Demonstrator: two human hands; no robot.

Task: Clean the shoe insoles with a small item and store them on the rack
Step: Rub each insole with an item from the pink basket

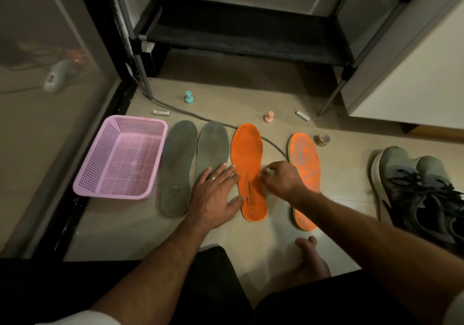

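Insoles lie in a row on the floor, and the one being worked is the left orange insole, third along. On it the right hand's fingers are bunched together, pinching a small pale item against the foam near its middle; it may be an eraser or a stub of chalk, but it is too small and blurred to say. The right hand arches over that pinch, wrist raised. The left hand's fingers are straight and spread, lying flat across the heel half of the nearer grey insole with the thumb touching the orange one's edge, apparently steadying it. Outward from the left hand a second grey insole lies beside the first, a second orange insole, scuffed pale, lies just right of the hands, and a pink basket sits at the far left. I judge these insoles to be light, thin and bendy, likely to skid on the smooth floor under rubbing, so a flat palm should pin one; for lifting, a pinch at the heel or along a long edge should serve. Beyond them stands the dark rack, its low shelf bare, with a pair of shoes at the right.
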